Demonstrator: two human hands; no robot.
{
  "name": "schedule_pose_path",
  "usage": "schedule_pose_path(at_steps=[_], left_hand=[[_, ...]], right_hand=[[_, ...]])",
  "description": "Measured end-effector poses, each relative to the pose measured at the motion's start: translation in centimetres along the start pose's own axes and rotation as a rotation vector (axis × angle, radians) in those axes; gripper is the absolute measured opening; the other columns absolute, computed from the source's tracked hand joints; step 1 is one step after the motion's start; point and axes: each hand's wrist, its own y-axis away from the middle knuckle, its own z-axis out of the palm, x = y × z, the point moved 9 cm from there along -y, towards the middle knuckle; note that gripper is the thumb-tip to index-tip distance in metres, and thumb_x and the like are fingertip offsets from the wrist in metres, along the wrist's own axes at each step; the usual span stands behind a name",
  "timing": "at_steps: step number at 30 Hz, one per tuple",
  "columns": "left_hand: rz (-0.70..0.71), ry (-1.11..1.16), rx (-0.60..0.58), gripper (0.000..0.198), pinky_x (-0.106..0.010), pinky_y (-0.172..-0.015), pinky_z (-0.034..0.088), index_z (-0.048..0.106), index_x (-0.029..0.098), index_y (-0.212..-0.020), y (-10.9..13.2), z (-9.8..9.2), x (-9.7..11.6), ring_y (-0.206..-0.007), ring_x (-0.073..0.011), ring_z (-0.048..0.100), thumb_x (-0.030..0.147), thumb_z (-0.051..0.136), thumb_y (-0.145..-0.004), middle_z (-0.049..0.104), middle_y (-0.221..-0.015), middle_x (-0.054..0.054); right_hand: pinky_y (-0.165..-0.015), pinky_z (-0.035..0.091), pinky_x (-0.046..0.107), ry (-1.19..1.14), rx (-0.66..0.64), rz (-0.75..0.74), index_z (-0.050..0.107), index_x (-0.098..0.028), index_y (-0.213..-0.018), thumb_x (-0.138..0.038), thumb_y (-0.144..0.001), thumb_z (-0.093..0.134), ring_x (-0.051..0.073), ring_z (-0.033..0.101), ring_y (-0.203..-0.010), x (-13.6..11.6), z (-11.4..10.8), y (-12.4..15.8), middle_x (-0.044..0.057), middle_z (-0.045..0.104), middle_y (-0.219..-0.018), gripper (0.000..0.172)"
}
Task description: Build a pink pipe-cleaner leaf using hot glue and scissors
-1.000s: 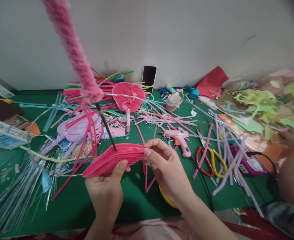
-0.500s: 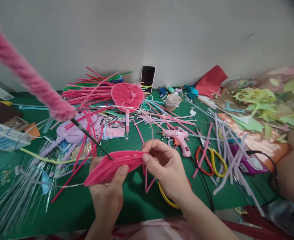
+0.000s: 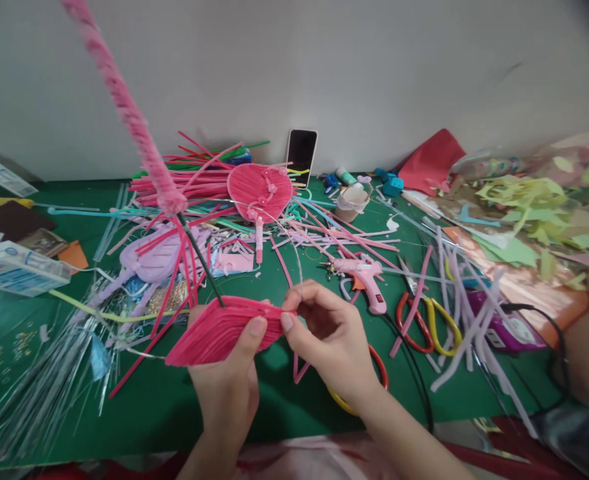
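Note:
A deep-pink fan panel of pipe cleaners laid side by side (image 3: 214, 340) is held tilted above the table. My left hand (image 3: 229, 400) grips it from below, thumb on its face. At its right tip, my right hand (image 3: 327, 337) pinches a thin pale wire (image 3: 300, 267), which rises from the fingers and loops back; the exact pinch point is hidden. A dark green stem (image 3: 201, 257) sticks up from the panel's upper edge, its far part wrapped in fuzzy pink pipe cleaner (image 3: 134, 127). Another wire end trails left from the panel's left corner.
Behind lie a heart-shaped pink fan (image 3: 260, 190), a lilac fan (image 3: 151, 257) and loose pipe cleaners. A pink glue gun (image 3: 361, 273), scissors (image 3: 427, 323) and a purple box (image 3: 509, 323) lie right. A phone (image 3: 301, 157) leans on the wall. Someone's arm (image 3: 587, 347) shows far right.
The wrapped stem has swung more upright and to the right. The panel has tilted slightly, and the view has shifted a little. Both hands keep their hold.

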Motion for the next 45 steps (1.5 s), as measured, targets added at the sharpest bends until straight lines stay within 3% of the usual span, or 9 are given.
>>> schedule_pose_path(at_steps=[7,13,18,22,28,34,40,45], left_hand=[[-0.085,0.082,0.017,0.027,-0.042,-0.079,0.061,0.059,0.022,-0.085,0.0,-0.2,-0.8,-0.079,-0.0283,0.077,0.016,0.076,-0.066,0.076,-0.078,-0.001],[-0.07,0.055,0.046,0.025,-0.038,-0.072,0.063,0.06,0.021,-0.085,-0.2,-0.3,-0.4,-0.074,-0.0272,0.077,0.016,0.074,-0.066,0.075,-0.077,-0.002],[-0.026,-0.001,0.035,0.017,-0.038,-0.068,0.063,0.06,0.022,-0.078,-0.1,-0.2,0.1,-0.069,-0.026,0.075,0.017,0.072,-0.067,0.072,-0.07,0.0],[-0.053,0.047,0.031,0.022,-0.039,-0.07,0.062,0.058,0.023,-0.081,0.1,-0.3,-0.5,-0.071,-0.027,0.076,0.016,0.073,-0.067,0.073,-0.072,-0.001],[-0.001,-0.079,0.06,0.016,-0.04,-0.064,0.062,0.06,0.023,-0.074,0.1,-0.6,0.1,-0.063,-0.0252,0.072,0.019,0.074,-0.067,0.071,-0.069,-0.002],[0.001,-0.255,-0.056,0.014,-0.039,-0.064,0.062,0.063,0.023,-0.072,-0.2,-0.3,0.9,-0.065,-0.0243,0.071,0.02,0.077,-0.068,0.071,-0.072,-0.002],[0.023,-0.143,-0.009,0.015,-0.042,-0.069,0.062,0.063,0.023,-0.073,-0.2,-0.1,1.1,-0.068,-0.026,0.073,0.018,0.075,-0.065,0.072,-0.073,-0.002],[-0.022,-0.148,-0.083,0.016,-0.042,-0.073,0.062,0.063,0.022,-0.076,-0.2,0.5,0.8,-0.075,-0.0273,0.074,0.019,0.077,-0.067,0.073,-0.076,-0.003]], right_hand=[[-0.062,0.047,0.022,0.044,-0.028,-0.045,0.063,-0.021,-0.078,-0.012,-0.078,0.066,0.01,0.055,-0.07,-0.2,0.0,-0.2,-0.002,0.058,-0.077,0.01],[-0.068,0.05,0.024,-0.014,-0.074,-0.047,0.064,-0.022,-0.083,-0.016,-0.077,0.072,0.011,0.056,-0.072,0.2,0.0,-0.2,-0.001,0.059,-0.082,0.012],[-0.067,0.05,0.024,-0.04,-0.046,0.024,0.061,-0.021,-0.081,-0.019,-0.075,0.075,0.011,0.055,-0.07,0.5,0.1,-0.1,-0.001,0.058,-0.078,0.015],[-0.065,0.05,0.022,-0.098,-0.061,0.119,0.062,-0.021,-0.08,-0.021,-0.073,0.076,0.011,0.056,-0.07,0.9,0.5,0.0,-0.001,0.059,-0.079,0.016],[-0.064,0.05,0.023,-0.109,-0.036,0.127,0.064,-0.02,-0.079,-0.021,-0.074,0.076,0.011,0.057,-0.07,0.9,0.3,0.0,0.0,0.062,-0.079,0.013],[-0.065,0.049,0.022,-0.177,-0.015,0.127,0.066,-0.021,-0.075,-0.021,-0.075,0.075,0.011,0.056,-0.07,1.3,0.2,0.0,-0.001,0.06,-0.076,0.009],[-0.061,0.047,0.021,-0.256,-0.002,0.221,0.065,-0.021,-0.073,-0.026,-0.072,0.079,0.01,0.053,-0.067,2.3,0.5,0.1,-0.001,0.058,-0.074,0.015],[-0.061,0.049,0.022,-0.226,0.006,0.186,0.066,-0.021,-0.072,-0.028,-0.072,0.079,0.01,0.054,-0.066,2.0,0.4,0.1,-0.001,0.058,-0.072,0.015]])
